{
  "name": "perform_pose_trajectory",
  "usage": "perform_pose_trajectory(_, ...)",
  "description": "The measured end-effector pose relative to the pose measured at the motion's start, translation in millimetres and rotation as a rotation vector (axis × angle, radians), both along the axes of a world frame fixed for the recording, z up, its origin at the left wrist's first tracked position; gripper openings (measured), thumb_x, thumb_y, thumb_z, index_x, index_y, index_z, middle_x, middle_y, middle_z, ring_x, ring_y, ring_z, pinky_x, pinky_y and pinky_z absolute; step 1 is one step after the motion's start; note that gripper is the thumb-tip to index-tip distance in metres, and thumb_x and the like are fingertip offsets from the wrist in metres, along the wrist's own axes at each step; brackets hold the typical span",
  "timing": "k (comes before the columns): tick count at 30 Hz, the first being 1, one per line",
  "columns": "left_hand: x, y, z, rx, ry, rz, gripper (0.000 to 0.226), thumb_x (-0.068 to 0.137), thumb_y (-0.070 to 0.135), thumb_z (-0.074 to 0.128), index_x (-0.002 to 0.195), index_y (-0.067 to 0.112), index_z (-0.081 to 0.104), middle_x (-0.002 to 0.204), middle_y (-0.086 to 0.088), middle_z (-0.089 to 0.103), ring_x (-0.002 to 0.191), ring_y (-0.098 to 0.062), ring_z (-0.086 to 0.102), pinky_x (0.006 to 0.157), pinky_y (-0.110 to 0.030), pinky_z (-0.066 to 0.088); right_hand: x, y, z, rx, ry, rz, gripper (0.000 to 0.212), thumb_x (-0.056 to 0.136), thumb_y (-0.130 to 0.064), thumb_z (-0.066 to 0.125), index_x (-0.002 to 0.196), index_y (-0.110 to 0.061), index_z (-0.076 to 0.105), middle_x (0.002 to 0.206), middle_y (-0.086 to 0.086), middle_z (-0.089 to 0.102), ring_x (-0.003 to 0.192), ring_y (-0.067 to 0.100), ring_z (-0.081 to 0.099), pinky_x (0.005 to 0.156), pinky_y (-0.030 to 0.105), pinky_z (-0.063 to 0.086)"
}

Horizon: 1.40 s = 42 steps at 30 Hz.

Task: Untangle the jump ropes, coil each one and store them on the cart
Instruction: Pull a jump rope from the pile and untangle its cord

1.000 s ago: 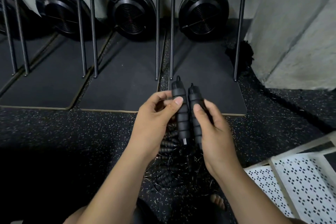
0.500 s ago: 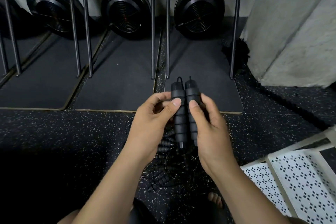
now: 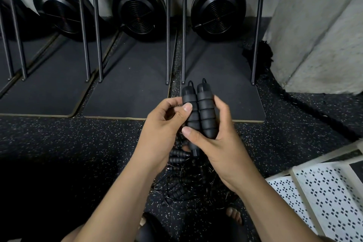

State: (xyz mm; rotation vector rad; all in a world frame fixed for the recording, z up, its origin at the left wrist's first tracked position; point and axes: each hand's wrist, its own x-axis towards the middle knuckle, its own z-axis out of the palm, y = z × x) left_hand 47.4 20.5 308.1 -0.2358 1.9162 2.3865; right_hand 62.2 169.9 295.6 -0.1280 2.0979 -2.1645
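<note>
Two black ribbed jump rope handles [image 3: 199,112] stand side by side, upright, between my hands. My left hand [image 3: 163,124] holds the left handle with its thumb pressed on the foam. My right hand [image 3: 218,139] wraps both handles from the right, thumb across their lower part. Thin cords leave the handle tops. Below my hands, a tangled pile of black jump ropes [image 3: 188,180] with more ribbed handles lies on the speckled floor. The white perforated cart [image 3: 322,188] sits at the lower right.
Three black fan machines [image 3: 218,8] stand at the back on dark mats [image 3: 125,86], with thin metal poles [image 3: 168,25] rising from them. A concrete pillar [image 3: 318,25] is at the right. A thick black rope [image 3: 306,106] runs along its base. My toes [image 3: 233,214] show near the pile.
The two handles have come together, and my right thumb has slid across both of them. The view has shifted slightly.
</note>
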Motion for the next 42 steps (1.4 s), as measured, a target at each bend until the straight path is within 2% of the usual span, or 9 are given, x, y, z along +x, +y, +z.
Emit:
perform_pose_trajectory(3,-1.4,-1.2,-1.0,-0.031,0.023,0.004,0.025,0.103,0.027,0.07,0.123,0.013,0.071,0.114,-0.02,0.076,0.095,-0.027,0.075,0.072,-0.04,0.063,2.0,0.4,3.3,-0.037,-0.015,0.029,0.087,0.089,-0.028,0.085,0.158,-0.042,0.033,0.145,-0.018,0.064,0.132,0.006,0.064,0.107,0.043,0.056)
perform_pose_trajectory(9,-0.7,-3.2,0.8,-0.106,0.027,0.01,0.023,0.102,0.035,0.072,0.118,0.019,0.07,0.106,-0.015,0.074,0.078,-0.028,0.069,0.063,-0.043,0.059,3.2,-1.4,8.5,-0.17,-0.109,0.054,0.083,0.092,-0.007,0.082,0.153,-0.043,0.039,0.129,0.002,0.075,0.098,0.026,0.078,0.071,0.044,0.064)
perform_pose_trajectory(13,-9.2,-12.4,-6.5,-0.438,0.197,0.124,0.025,0.101,0.052,0.066,0.118,0.035,0.069,0.124,0.012,0.067,0.12,-0.007,0.065,0.109,-0.041,0.051,0.2,8.1,19.6,-0.229,-0.259,0.088,0.059,0.09,0.004,0.078,0.138,-0.024,0.055,0.112,0.016,0.076,0.077,0.027,0.07,0.056,0.035,0.055)
perform_pose_trajectory(17,-15.7,-14.8,-1.6,-0.145,0.117,0.145,0.044,0.112,0.054,0.041,0.127,0.024,0.069,0.133,0.005,0.072,0.128,-0.015,0.064,0.12,-0.05,0.043,2.6,21.9,26.2,-0.18,-0.307,0.369,0.049,0.089,0.009,0.077,0.131,-0.009,0.061,0.109,0.017,0.076,0.075,0.026,0.067,0.052,0.034,0.052)
perform_pose_trajectory(21,-11.7,-11.9,5.2,0.224,-0.134,0.006,0.061,0.107,0.063,0.042,0.121,0.012,0.072,0.115,-0.015,0.07,0.11,-0.03,0.066,0.106,-0.047,0.049,7.2,23.9,30.7,-0.224,-0.255,0.515,0.053,0.085,0.009,0.077,0.131,-0.008,0.06,0.102,0.015,0.074,0.075,0.025,0.067,0.054,0.034,0.052)
perform_pose_trajectory(25,-6.1,8.8,4.9,0.141,-0.233,-0.012,0.055,0.084,0.054,0.056,0.107,0.004,0.065,0.104,-0.025,0.062,0.093,-0.044,0.059,0.082,-0.051,0.051,4.3,20.5,32.0,-0.287,-0.174,0.382,0.06,0.082,0.012,0.076,0.135,-0.005,0.054,0.1,0.021,0.072,0.074,0.03,0.064,0.053,0.036,0.053)
perform_pose_trajectory(28,-1.8,19.9,4.1,-0.053,-0.142,-0.116,0.052,0.103,0.043,0.049,0.102,-0.007,0.063,0.089,-0.04,0.06,0.076,-0.039,0.048,0.065,-0.047,0.039,-3.6,25.4,29.2,-0.166,-0.08,0.165,0.051,0.083,0.008,0.08,0.125,-0.005,0.056,0.103,0.029,0.071,0.072,0.035,0.058,0.056,0.039,0.053)
perform_pose_trajectory(35,7.3,29.4,2.6,-0.241,-0.118,-0.279,0.057,0.112,0.052,0.032,0.066,0.029,0.055,0.059,-0.005,0.059,0.06,-0.022,0.041,0.055,-0.036,0.026,-4.3,31.6,33.8,-0.247,-0.098,0.068,0.046,0.089,0.006,0.071,0.129,-0.001,0.05,0.115,0.022,0.075,0.075,0.029,0.07,0.05,0.034,0.053)
perform_pose_trajectory(42,0.4,13.8,-6.8,-0.42,0.012,-0.245,0.044,0.107,0.065,0.046,0.104,0.024,0.062,0.057,0.014,0.043,0.05,-0.009,0.037,0.055,-0.037,0.03,-19.6,52.3,33.2,-0.245,-0.115,-0.108,0.044,0.096,0.009,0.064,0.133,-0.009,0.05,0.123,0.016,0.075,0.074,0.022,0.065,0.052,0.033,0.05)
